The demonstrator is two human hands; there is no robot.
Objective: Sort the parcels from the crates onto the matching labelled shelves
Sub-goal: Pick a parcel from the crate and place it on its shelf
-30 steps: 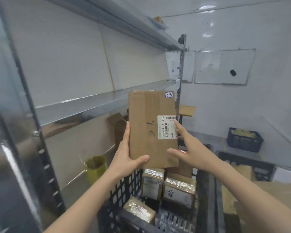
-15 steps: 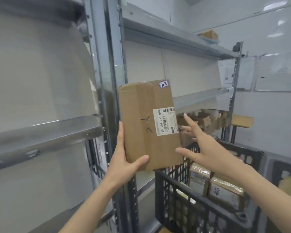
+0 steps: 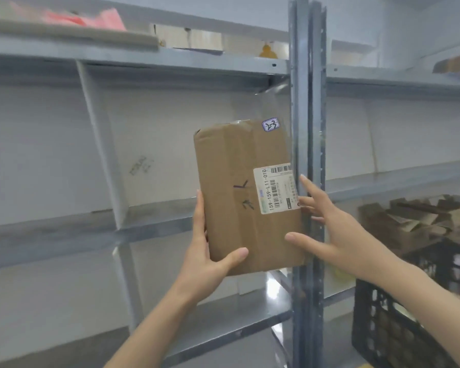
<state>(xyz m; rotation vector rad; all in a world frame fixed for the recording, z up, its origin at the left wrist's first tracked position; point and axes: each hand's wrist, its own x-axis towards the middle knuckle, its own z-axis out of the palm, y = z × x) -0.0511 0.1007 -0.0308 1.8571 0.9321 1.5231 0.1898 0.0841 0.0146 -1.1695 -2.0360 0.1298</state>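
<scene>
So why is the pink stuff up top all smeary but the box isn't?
Head view: the pink stuff at the top left is smeared, likely because the camera is moving; the box is sharper, and the big code on its label is readable.

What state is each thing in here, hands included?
Parcel: sealed, upright, held up before the shelves.
Left hand: grips the parcel's lower left edge.
Right hand: fingers straight, touching the parcel's right edge.
Crate: upright at lower right, contents blurred.
</scene>
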